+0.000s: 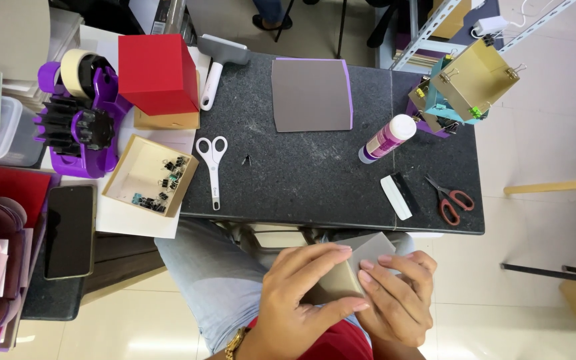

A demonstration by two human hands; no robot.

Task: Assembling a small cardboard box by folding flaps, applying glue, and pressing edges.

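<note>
Two hands were seen low in the view, and one grey card piece (361, 263) was held between them, over the lap and just in front of the tabletop (315, 180). The left hand (301, 293) was closed on the card's near side, with the thumb underneath. The right hand (398, 297) was pressed on the card's right part, with flat fingers.

The card could be bent the wrong way, it was judged, if the fingers were pushed too hard. It could also be dropped to the floor, because nothing was under it but the knees.

The dark, speckled tabletop was marked with faint scratches. A red box (157, 72) was stood at its left end. A grey sheet (311, 93) was laid flat near the far edge. A folded card box with clips (471, 83) was set at the right corner. A purple tape holder (85, 123) was placed on the left. A glue bottle (387, 139) was laid on its side. White scissors (213, 167) and red scissors (449, 199) were left well apart. A pale shiny floor (541, 133) was seen around it all.
</note>
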